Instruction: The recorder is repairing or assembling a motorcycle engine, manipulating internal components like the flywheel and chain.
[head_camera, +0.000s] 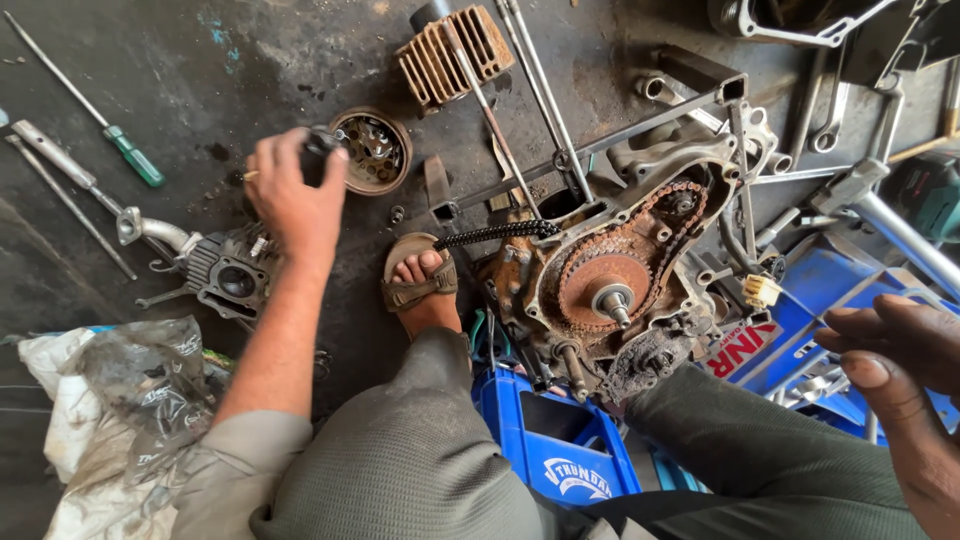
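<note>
down on the oily workshop floor (120, 60), the left hand (290, 190) is clenched around a small dark metal part (322, 152), just beside the round rusty clutch drum (374, 150). the right hand (900, 370) hangs released, holding nothing, near the rusty chain-driven engine case (610, 280). greasy fingers could let the part slip and roll among the scattered tools.

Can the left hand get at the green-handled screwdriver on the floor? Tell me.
Probably yes. The left hand is shut on a small dark part, but the green-handled screwdriver lies close beside it on bare floor, with nothing between them.
</note>
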